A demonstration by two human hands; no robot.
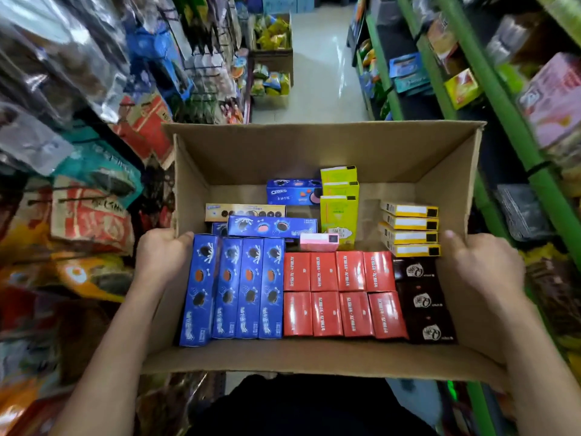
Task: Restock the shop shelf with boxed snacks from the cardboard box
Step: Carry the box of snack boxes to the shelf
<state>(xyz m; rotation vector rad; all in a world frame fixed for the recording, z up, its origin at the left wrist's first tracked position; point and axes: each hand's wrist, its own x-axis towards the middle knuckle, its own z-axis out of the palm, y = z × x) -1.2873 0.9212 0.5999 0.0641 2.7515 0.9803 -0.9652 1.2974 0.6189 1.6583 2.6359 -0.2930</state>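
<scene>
Cardboard box (314,152) fills frame centre, boxed snacks (339,292) still inside; your left hand (160,251) and right hand (481,262) grip its side walls, fingers curled over rims; keep level, set down beside green shelf (503,111) at right.

Even, fairly bright overhead light fills the aisle and throws a white glare patch onto the glossy pale floor tiles (323,55), while soft sheen streaks the 8 red glossy snack cartons (339,294) inside the open brown cardboard box (314,149), whose inner walls carry only faint shadow. The box's contents are sharp, but the silvery and orange foil snack bags (63,89) on the left and the green metal shelf uprights (503,99) on the right smear with blur and bow outward with wide-angle distortion.
</scene>
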